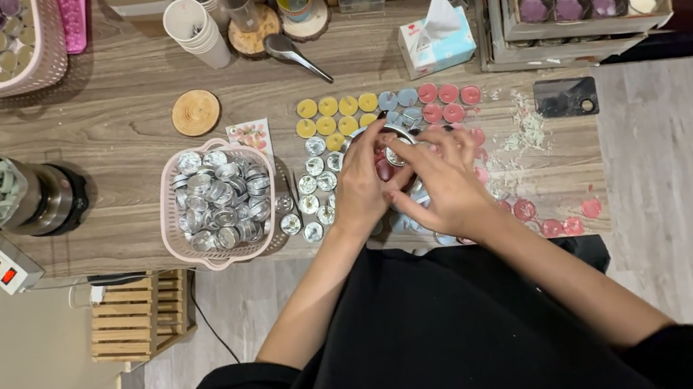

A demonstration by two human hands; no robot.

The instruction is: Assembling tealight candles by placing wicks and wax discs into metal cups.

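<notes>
Both hands meet over the middle of the wooden counter (pixel 113 118), just above the near edge. The left hand (pixel 367 184) is curled, fingers bent inward around a small round metal cup (pixel 396 155) with a dark red filling beside it; thumb and fingertips press against the cup from the left side. The right hand (pixel 444 180) is also partly closed, fingers bent down and pinching at the same cup from the right, so that the fingertips of both hands touch or nearly touch over it. Neither hand is spread flat. The cup is largely hidden by the fingers; how firmly it is gripped cannot be told.

Under and around the hands lie rows of small candles in metal cups: yellow candles (pixel 336 114) to the upper left of the hands, grey-blue candles (pixel 399 100) directly beyond them, and pink candles (pixel 448 99) beyond and to the right. Unfilled metal cups (pixel 310 192) lie just left of the left hand. A pink basket (pixel 177 243) filled with empty metal cups stands further left, well apart from the hands. A black phone (pixel 566 97) lies on the counter to the right, and a tissue box (pixel 436 40) stands beyond the candles.
</notes>
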